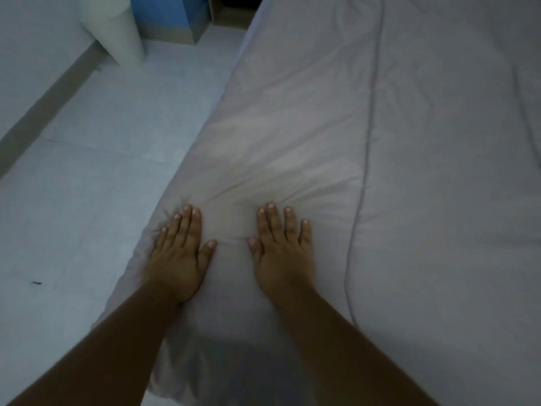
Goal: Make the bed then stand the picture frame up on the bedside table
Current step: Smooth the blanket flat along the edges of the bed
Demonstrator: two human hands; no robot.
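While both palms are flat on the cover, this reads as the smoothing step of bed-making, so the advice is about stroke direction and pressure.

Far left: tiled floor (96,159), a pale cylindrical bin (117,27) against the wall, a blue cabinet (168,16) behind it. None of it is involved.

The left hand (180,253) lies palm down near the bed's left edge, fingers extended and close together, thumb out, gripping nothing. Small creases bunch just beyond its fingertips, where the duvet (292,127) rolls over the side. Suggest sweeping that hand outward toward the edge, not forward, to push the bunching off the side.

The right hand (282,250) lies just beside it, also flat, fingers slightly spread, holding nothing. Wrinkles fan away from between the two hands. Best guess: move the hands apart with light, even pressure; pressing hard will just drag the cloth and make new folds.

Further right, a long piped seam (367,136) runs up the cover; beyond it the fabric looks flatter. Keep that seam straight as a reference line.

The picture frame and bedside table are not in view, so I can't tell where they are. That part is not yet started, as far as I can judge.
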